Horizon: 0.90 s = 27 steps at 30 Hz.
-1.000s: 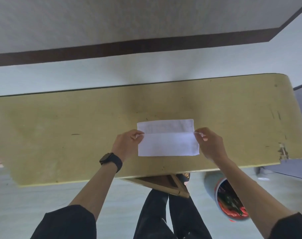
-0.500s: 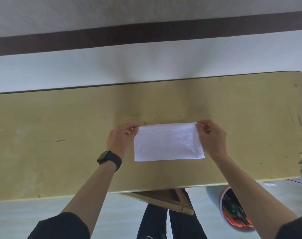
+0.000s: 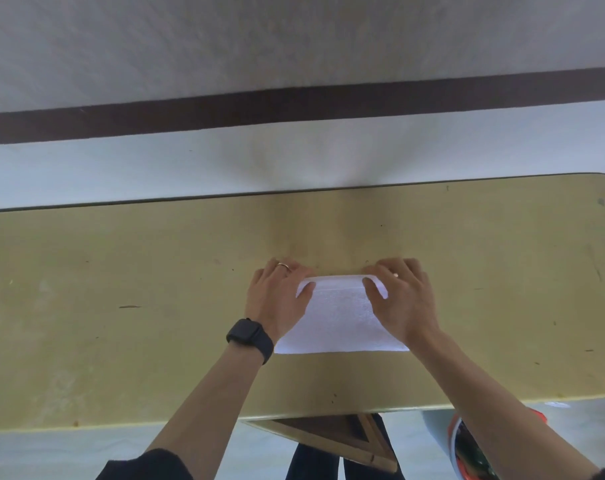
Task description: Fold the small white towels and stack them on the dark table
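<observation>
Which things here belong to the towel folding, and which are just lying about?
Job: white towel; left hand and right hand gripping its far edge; table.
Lying about: red-rimmed bin on the floor; wooden frame under the table.

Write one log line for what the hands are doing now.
left hand: holds far left corner of towel | right hand: holds far right corner | towel: on table, near edge flat

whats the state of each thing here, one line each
towel, folded, lying on table, far corners held
left hand, pinches towel's far left corner
right hand, pinches towel's far right corner
table, scuffed, bears the towel
watch, worn on left wrist
</observation>
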Available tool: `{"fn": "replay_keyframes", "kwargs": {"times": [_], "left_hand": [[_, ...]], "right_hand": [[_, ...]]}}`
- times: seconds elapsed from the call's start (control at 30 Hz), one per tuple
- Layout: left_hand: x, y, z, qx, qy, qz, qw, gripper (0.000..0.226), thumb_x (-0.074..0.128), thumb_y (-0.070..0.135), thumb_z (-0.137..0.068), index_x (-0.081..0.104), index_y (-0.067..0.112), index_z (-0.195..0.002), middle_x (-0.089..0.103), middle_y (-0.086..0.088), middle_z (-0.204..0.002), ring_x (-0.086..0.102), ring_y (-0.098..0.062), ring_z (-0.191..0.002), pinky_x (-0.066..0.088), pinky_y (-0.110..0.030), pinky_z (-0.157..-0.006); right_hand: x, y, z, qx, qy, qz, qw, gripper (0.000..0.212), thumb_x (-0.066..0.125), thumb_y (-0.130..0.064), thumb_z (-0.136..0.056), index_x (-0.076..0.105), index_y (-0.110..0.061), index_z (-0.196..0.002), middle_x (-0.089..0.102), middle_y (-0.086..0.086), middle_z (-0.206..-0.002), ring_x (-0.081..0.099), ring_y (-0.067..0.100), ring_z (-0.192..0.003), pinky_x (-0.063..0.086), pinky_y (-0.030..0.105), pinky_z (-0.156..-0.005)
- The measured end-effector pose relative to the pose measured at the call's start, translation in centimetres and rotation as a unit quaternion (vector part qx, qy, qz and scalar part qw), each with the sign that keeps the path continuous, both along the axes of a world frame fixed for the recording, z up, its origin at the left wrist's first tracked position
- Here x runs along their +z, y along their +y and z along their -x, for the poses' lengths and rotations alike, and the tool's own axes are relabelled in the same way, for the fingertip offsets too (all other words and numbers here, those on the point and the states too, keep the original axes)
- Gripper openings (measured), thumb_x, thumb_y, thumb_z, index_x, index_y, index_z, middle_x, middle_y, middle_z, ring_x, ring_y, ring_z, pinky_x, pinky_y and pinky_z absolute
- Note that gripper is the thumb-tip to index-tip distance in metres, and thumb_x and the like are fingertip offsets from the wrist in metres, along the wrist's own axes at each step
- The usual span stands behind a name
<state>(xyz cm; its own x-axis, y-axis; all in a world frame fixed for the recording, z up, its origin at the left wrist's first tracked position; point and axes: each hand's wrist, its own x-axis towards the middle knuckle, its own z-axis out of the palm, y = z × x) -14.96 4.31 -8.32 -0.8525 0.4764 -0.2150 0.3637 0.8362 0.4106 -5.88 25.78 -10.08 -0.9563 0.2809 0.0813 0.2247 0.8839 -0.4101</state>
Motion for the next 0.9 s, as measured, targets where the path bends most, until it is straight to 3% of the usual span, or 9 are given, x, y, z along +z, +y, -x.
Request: {"fn": "replay_keyframes", "kwargs": {"times": [0.2,0.4,0.5,0.9], "left_hand": [[-0.5,1.1,0.7,-0.026,0.004,-0.008,1.0,0.021,0.057,0.032,-0.098,0.074,0.026,-0.108,0.069,0.005,-0.114,0.055,-0.019,-0.116,0.035,-0.031,-0.099],[-0.6,1.0,1.1,-0.052,0.027,0.004,0.998,0.017,0.058,0.028,-0.097,0.075,0.024,-0.098,0.073,0.007,-0.093,0.062,-0.021,-0.094,0.042,-0.033,-0.094],[-0.6,1.0,1.4,-0.057,0.023,0.014,0.998,0.021,0.052,0.031,-0.1,0.072,0.026,-0.103,0.073,0.008,-0.094,0.061,-0.018,-0.095,0.039,-0.032,-0.097],[-0.4,0.8,2.1,-0.084,-0.002,0.022,0.996,0.023,0.043,0.028,-0.104,0.065,0.025,-0.108,0.069,0.008,-0.094,0.056,-0.016,-0.097,0.037,-0.029,-0.095]], "right_hand": [[-0.6,-0.2,0.9,0.029,-0.029,0.005,0.999,0.01,0.072,-0.021,-0.088,0.072,-0.028,-0.094,0.066,-0.013,-0.097,0.054,0.022,-0.095,0.045,0.037,-0.073],[-0.9,-0.1,0.7,0.053,-0.011,-0.04,0.998,0.007,0.068,-0.017,-0.09,0.069,-0.024,-0.092,0.065,-0.011,-0.095,0.053,0.02,-0.088,0.036,0.031,-0.071],[-1.1,0.0,0.6,0.054,0.006,-0.053,0.997,0.008,0.061,-0.019,-0.092,0.068,-0.024,-0.092,0.066,-0.012,-0.094,0.052,0.018,-0.087,0.03,0.028,-0.072],[-1.6,0.2,0.3,0.059,0.058,-0.072,0.994,0.013,0.059,-0.02,-0.092,0.07,-0.024,-0.087,0.067,-0.013,-0.084,0.055,0.02,-0.084,0.037,0.032,-0.071]]}}
